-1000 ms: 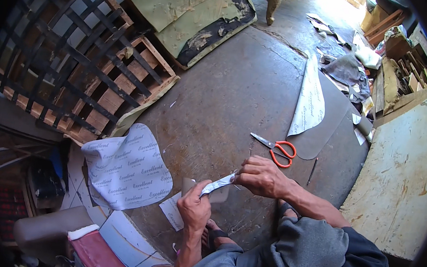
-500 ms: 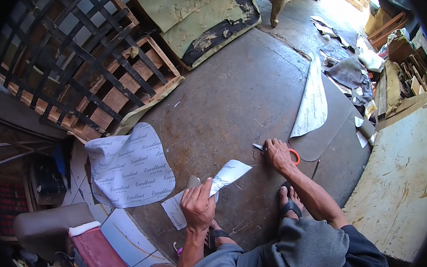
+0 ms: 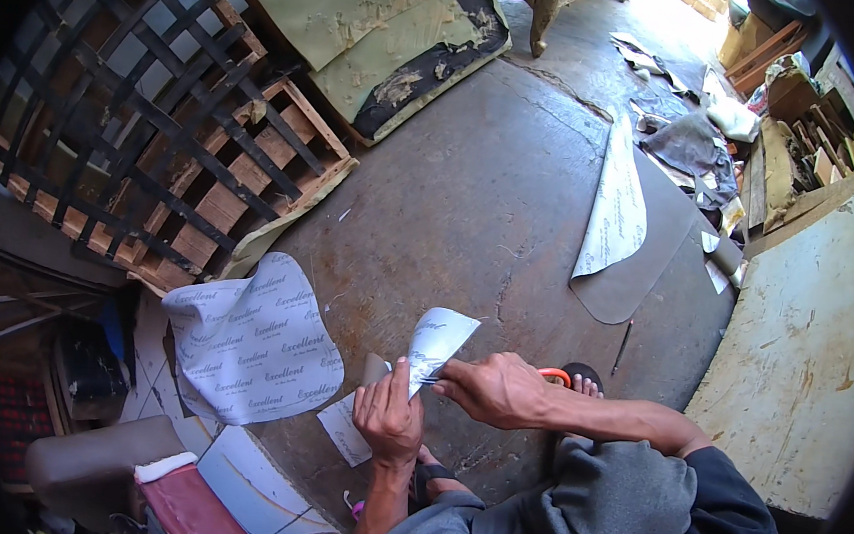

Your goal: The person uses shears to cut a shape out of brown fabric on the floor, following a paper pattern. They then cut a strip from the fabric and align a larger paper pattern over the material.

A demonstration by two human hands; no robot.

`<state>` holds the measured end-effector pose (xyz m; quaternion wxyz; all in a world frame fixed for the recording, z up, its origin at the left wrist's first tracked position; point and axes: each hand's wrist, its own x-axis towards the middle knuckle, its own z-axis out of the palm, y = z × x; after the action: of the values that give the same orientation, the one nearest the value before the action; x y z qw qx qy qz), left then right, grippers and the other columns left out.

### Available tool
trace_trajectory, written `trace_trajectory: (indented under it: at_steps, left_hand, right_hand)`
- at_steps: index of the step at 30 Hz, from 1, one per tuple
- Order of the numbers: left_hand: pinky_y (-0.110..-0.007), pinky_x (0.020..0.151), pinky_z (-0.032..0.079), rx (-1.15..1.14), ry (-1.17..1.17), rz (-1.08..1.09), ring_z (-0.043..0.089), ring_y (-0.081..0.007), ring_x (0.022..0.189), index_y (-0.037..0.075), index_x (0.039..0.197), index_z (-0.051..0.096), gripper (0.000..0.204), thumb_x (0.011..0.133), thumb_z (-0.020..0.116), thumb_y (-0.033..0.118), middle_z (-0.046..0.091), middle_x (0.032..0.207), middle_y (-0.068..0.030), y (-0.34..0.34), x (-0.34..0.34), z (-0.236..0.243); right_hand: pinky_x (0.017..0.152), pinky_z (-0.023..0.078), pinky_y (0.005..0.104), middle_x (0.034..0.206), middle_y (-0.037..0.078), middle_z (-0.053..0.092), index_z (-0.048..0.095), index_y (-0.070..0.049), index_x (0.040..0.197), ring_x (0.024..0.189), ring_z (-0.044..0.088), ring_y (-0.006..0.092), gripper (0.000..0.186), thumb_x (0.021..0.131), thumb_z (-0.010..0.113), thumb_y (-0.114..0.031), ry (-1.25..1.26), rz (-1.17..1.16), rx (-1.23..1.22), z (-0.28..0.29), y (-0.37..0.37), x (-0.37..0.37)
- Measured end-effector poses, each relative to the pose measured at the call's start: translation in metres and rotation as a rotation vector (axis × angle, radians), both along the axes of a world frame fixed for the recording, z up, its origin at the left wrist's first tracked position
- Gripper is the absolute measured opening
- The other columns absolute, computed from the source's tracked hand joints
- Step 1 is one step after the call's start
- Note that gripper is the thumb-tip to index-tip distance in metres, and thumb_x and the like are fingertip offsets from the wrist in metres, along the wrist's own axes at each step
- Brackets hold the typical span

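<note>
My left hand (image 3: 391, 415) is closed around a narrow strip of vinyl (image 3: 439, 334), white and printed on its back and grey-brown on its face. The strip's upper end curls away from my fingers and its lower end hangs by the floor. In my right hand (image 3: 498, 388) are scissors with an orange handle (image 3: 557, 376); their blades meet the strip beside my left fingers. Most of the blades are hidden. Left of my hands lies a large rounded sheet of vinyl (image 3: 255, 349), printed back up and rippled.
A grey vinyl piece (image 3: 638, 259) with a folded edge lies on the floor to the right, near a pencil (image 3: 623, 345). A webbed wooden frame (image 3: 222, 201) stands at the left. Scraps (image 3: 692, 147) pile up far right, beyond a pale board (image 3: 800, 367).
My right hand has brought the scissors left and down to the strip. My left hand keeps its hold, and the strip's free end has shifted a little left.
</note>
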<state>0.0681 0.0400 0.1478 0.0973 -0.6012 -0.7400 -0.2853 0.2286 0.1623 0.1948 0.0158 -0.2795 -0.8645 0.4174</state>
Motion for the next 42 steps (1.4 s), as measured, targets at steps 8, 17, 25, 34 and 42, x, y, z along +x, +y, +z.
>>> trace_trajectory:
  at_steps: [8,17,25,34,42]
  left_hand:
    - [-0.041,0.061,0.046,0.078,0.067,0.017,0.064,-0.0288,0.068,-0.001,0.116,0.071,0.039,0.077,0.071,-0.005,0.07,0.087,-0.0127,-0.012,-0.005,-0.002]
    - [-0.04,0.065,0.043,0.109,0.038,-0.036,0.063,-0.0272,0.071,0.005,0.121,0.072,0.045,0.077,0.07,-0.005,0.072,0.094,-0.0117,-0.01,0.002,0.002]
    - [-0.039,0.065,0.043,0.123,0.031,-0.07,0.063,-0.0259,0.072,0.009,0.123,0.073,0.047,0.077,0.069,-0.003,0.071,0.095,-0.01,-0.01,0.004,0.0]
    - [-0.039,0.066,0.043,0.125,-0.002,-0.06,0.064,-0.0259,0.074,0.008,0.121,0.073,0.045,0.077,0.07,-0.003,0.072,0.095,-0.0097,-0.01,0.005,0.001]
    - [-0.039,0.067,0.044,0.136,-0.023,-0.057,0.066,-0.0256,0.077,0.007,0.121,0.073,0.046,0.076,0.071,-0.005,0.073,0.095,-0.0095,-0.009,0.008,0.001]
  right_hand:
    - [0.056,0.05,0.0502,0.063,0.018,0.063,0.066,-0.005,0.102,0.06,0.066,0.0406,0.032,0.102,0.059,-0.036,0.071,-0.088,-0.091,-0.008,-0.002,0.015]
    - [0.063,0.053,0.0477,0.068,0.016,0.068,0.068,-0.004,0.102,0.064,0.069,0.0373,0.033,0.102,0.058,-0.035,0.029,-0.207,-0.174,-0.005,0.005,0.016]
    - [0.064,0.053,0.0512,0.071,0.021,0.068,0.072,-0.005,0.104,0.069,0.069,0.0426,0.035,0.101,0.059,-0.037,0.011,-0.127,-0.191,0.001,0.005,0.01]
    - [0.064,0.053,0.0513,0.072,0.023,0.068,0.073,-0.003,0.103,0.07,0.069,0.043,0.037,0.101,0.058,-0.037,-0.007,-0.077,-0.21,0.005,0.005,0.007]
    - [0.065,0.053,0.0503,0.071,0.022,0.068,0.074,-0.003,0.104,0.07,0.07,0.0424,0.038,0.102,0.058,-0.037,0.0,-0.072,-0.248,0.006,0.006,0.006]
